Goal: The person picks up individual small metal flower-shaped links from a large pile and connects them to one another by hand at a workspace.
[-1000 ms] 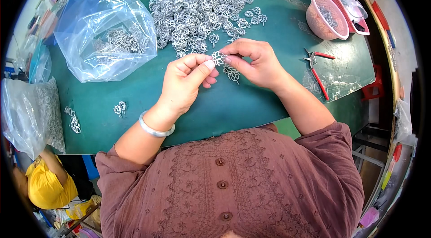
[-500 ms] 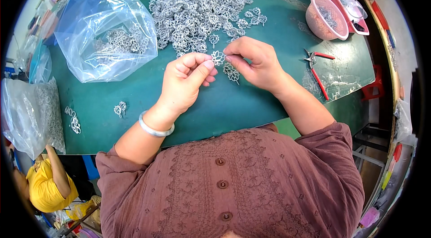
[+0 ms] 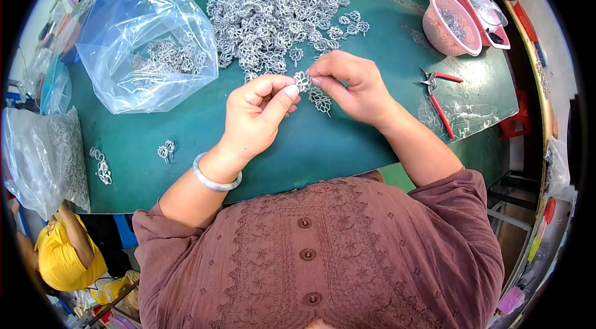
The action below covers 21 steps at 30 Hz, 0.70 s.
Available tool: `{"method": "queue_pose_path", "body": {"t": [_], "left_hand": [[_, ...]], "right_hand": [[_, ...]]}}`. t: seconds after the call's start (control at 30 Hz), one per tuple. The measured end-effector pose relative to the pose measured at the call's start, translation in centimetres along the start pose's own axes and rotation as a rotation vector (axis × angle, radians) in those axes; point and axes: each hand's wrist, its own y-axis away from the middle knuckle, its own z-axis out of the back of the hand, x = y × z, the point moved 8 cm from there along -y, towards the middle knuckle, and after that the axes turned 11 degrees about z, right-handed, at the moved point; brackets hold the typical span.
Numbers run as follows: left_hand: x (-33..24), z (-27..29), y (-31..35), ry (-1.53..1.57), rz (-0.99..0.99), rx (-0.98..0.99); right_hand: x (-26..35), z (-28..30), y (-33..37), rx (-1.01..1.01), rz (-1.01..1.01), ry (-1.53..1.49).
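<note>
Between my two hands is a small silver flower-shaped wire piece [image 3: 302, 81]. My left hand [image 3: 259, 105] pinches its left side between thumb and fingers. My right hand [image 3: 349, 85] is closed at its right edge, finger and thumb together there. Just under the right fingertips, a few more flower-shaped pieces [image 3: 320, 103] lie on the green table [image 3: 347, 149]. Beyond my hands rises a large heap of the same silver pieces [image 3: 273, 12], with one loose piece [image 3: 296, 54] at its near edge.
A clear plastic bag [image 3: 112, 74] with silver pieces stands left. Red-handled pliers [image 3: 442, 104] lie right, below a pink basket [image 3: 434, 15]. A filled bag [image 3: 37, 155] sits at the left edge, near small pieces [image 3: 166, 151]. A person in yellow [image 3: 68, 254] is lower left.
The flower-shaped piece has turned slightly between my fingertips, and both hands have shifted a little. At the far upper left another person's arm has moved.
</note>
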Motion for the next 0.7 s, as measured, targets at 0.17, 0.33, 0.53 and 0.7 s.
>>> {"method": "queue_pose_path", "body": {"t": [0.17,0.33,0.53,0.7], "left_hand": [[-0.1,0.1,0.0,-0.003,-0.007,-0.004],[-0.1,0.1,0.0,-0.008,-0.010,-0.004],[-0.1,0.2,-0.2,-0.003,-0.047,-0.028],[-0.4,0.2,-0.3,0.083,-0.030,-0.030]], "right_hand": [[-0.3,-0.1,0.1,0.016,-0.044,-0.051],[-0.7,-0.4,0.3,0.045,-0.076,-0.122],[-1.1,-0.8,0.6,0.083,-0.167,-0.209],[-1.3,-0.9,0.8,0.090,-0.204,-0.250]]}}
